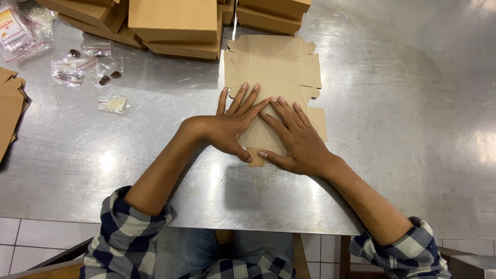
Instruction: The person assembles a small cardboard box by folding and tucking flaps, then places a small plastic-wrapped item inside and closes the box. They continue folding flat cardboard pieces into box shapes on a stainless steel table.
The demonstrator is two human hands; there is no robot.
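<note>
A flat brown cardboard box blank (276,70) lies unfolded on the steel table (403,103), its flaps spread out. My left hand (230,126) rests flat on its near left part, fingers spread and pointing away from me. My right hand (297,137) lies flat beside it on the near right part, thumb stretched toward the left thumb. Both palms press down on the cardboard; neither hand grips anything. The near portion of the blank is hidden under my hands.
Folded brown cardboard boxes (173,23) are stacked at the far edge. Small clear plastic bags (82,67) with little items lie at the far left, one more bag (114,105) nearer. More flat cardboard (9,108) sits at the left edge. The table's near edge (206,225) meets a tiled floor.
</note>
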